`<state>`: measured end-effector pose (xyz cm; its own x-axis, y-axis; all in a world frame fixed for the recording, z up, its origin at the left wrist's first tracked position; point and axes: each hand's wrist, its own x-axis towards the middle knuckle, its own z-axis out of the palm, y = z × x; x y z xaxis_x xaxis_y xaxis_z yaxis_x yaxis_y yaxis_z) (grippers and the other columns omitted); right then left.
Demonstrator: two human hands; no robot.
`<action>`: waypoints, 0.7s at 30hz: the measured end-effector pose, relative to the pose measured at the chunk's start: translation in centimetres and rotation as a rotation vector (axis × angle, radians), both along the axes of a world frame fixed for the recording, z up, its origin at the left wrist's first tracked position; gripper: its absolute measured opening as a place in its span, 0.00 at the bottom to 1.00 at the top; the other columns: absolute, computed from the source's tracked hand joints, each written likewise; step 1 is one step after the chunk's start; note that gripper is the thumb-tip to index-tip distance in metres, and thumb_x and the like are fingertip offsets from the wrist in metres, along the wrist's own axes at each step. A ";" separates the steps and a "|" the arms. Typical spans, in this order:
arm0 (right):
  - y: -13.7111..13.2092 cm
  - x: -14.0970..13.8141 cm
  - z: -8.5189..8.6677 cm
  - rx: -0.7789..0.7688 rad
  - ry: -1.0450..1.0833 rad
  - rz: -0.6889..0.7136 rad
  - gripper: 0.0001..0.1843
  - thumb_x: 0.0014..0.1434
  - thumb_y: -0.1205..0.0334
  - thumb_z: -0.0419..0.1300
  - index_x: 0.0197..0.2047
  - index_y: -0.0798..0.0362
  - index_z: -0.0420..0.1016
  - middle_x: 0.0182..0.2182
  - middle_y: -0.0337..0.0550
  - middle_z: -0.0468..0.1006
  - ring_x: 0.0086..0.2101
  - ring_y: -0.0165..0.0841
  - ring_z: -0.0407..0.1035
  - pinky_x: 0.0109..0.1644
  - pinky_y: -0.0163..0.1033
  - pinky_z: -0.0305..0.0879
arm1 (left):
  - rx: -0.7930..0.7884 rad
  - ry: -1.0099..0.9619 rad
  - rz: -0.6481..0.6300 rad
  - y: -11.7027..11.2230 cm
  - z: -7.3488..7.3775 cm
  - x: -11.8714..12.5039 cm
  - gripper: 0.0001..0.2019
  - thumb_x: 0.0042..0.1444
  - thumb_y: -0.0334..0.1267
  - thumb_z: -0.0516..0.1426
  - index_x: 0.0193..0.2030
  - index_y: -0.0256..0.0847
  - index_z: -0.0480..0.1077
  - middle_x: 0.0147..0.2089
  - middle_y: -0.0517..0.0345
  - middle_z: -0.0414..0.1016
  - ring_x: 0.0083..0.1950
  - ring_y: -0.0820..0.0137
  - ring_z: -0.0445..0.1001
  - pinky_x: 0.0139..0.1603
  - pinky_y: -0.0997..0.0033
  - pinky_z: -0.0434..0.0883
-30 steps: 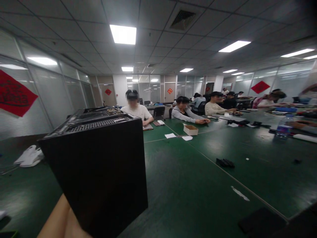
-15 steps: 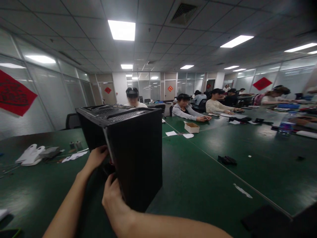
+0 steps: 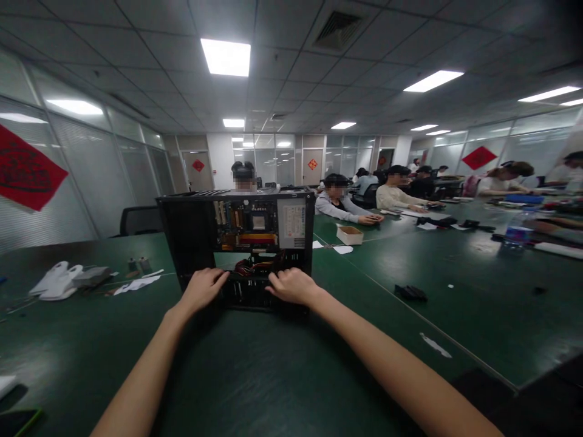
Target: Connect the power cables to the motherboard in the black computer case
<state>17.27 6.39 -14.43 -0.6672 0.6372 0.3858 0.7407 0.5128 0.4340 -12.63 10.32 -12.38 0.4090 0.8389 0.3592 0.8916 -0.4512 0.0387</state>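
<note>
A black computer case point(image 3: 187, 233) stands upright on the green table point(image 3: 255, 358), its open side facing me. Inside show the motherboard point(image 3: 262, 220) and, at the upper right, a power supply point(image 3: 292, 226) with a white label. Loose cables point(image 3: 246, 266) hang below the board. My left hand point(image 3: 204, 288) has its fingers closed over the crossbar low in the open side, towards the left. Towards the right end of that bar, my right hand point(image 3: 294, 286) grips the case too. Some of the fingertips are hidden inside the frame.
White plastic pieces point(image 3: 57, 282), a grey box point(image 3: 92, 277) and papers point(image 3: 136, 284) lie to the left. Right of the case are a small open carton point(image 3: 350, 235) and a black item point(image 3: 410, 292). Several people sit around the far side of the table.
The case has turned from a corner-on view to its open side facing me, and sits farther away. My hands have moved apart, from its near edge to the crossbar.
</note>
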 end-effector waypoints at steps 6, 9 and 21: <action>3.7 2.9 0.0 -0.021 0.032 0.006 0.28 0.74 0.47 0.41 0.44 0.59 0.74 0.34 0.55 0.82 0.33 0.40 0.78 0.32 0.38 0.60 | -0.012 0.040 0.003 -0.1 -0.2 1.9 0.24 0.68 0.52 0.46 0.54 0.38 0.75 0.56 0.46 0.78 0.56 0.55 0.75 0.57 0.56 0.67; 4.6 3.4 0.1 -0.042 0.054 -0.028 0.28 0.74 0.47 0.41 0.44 0.59 0.75 0.35 0.56 0.83 0.33 0.39 0.78 0.32 0.37 0.59 | 0.013 0.081 0.033 -0.4 -0.2 2.6 0.22 0.68 0.48 0.46 0.54 0.38 0.74 0.56 0.43 0.78 0.57 0.54 0.75 0.57 0.56 0.67; 3.8 3.2 0.3 -0.080 0.102 -0.152 0.30 0.73 0.43 0.40 0.45 0.54 0.76 0.36 0.51 0.84 0.36 0.39 0.79 0.35 0.36 0.61 | -0.089 0.231 0.109 -2.5 1.3 4.6 0.20 0.66 0.45 0.50 0.55 0.31 0.69 0.56 0.34 0.75 0.58 0.46 0.73 0.55 0.47 0.68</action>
